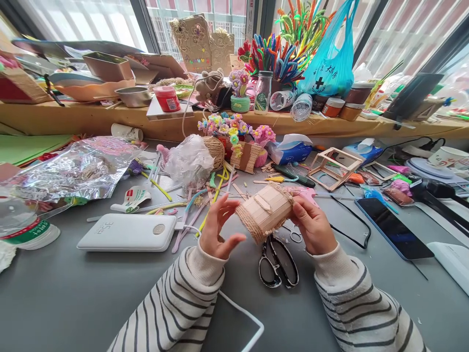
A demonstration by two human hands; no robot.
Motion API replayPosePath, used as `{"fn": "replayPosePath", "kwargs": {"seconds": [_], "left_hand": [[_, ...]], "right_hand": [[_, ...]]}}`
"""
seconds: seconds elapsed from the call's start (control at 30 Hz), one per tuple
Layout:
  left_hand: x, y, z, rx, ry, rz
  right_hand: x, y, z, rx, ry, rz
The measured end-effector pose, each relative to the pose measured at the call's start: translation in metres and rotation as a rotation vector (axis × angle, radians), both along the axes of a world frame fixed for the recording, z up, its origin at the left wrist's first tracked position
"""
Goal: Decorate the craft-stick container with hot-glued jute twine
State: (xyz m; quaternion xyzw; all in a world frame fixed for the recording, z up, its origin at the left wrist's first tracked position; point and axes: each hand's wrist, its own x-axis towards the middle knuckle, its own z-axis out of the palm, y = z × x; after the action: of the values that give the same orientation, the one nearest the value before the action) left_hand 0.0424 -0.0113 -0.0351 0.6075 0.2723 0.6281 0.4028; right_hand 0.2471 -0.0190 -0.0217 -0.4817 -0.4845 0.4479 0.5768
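Note:
My right hand point(314, 224) grips one end of a small craft barrel point(264, 209) made of pale wooden sticks. Twine is wound around its ends, and a small stick-and-twine piece lies along its side. The barrel is held tilted above the table. At its other end, my left hand point(220, 227) has thumb and fingers apart, close to the twine rim but not closed on it. Black-handled scissors point(278, 264) lie on the table under the barrel, blades hidden behind it. A smaller pair of scissors point(294, 234) shows partly beyond.
On the left are a white power bank point(126, 232) with a cable and a plastic bottle point(29, 230). A phone point(394, 229) lies at right. Behind are a pink glue gun point(304, 193), a wooden stick frame point(335, 168), a twine ball point(215, 151) and scattered pipe cleaners.

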Motion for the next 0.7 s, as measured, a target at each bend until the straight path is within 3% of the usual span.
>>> {"fn": "replayPosePath", "kwargs": {"seconds": [0.1, 0.2, 0.5, 0.7], "left_hand": [[0.002, -0.002, 0.005, -0.212, -0.143, -0.022], [0.003, -0.001, 0.008, -0.336, -0.142, 0.0], [0.002, 0.009, -0.001, -0.395, -0.143, 0.111], [-0.009, 0.019, -0.007, -0.395, -0.156, 0.291]], "right_hand": [[-0.001, 0.0, -0.002, -0.023, 0.038, -0.001], [-0.004, -0.001, -0.001, -0.053, 0.081, -0.012], [-0.013, 0.0, 0.005, -0.112, 0.231, -0.053], [-0.007, 0.005, 0.003, -0.108, 0.344, -0.084]]}}
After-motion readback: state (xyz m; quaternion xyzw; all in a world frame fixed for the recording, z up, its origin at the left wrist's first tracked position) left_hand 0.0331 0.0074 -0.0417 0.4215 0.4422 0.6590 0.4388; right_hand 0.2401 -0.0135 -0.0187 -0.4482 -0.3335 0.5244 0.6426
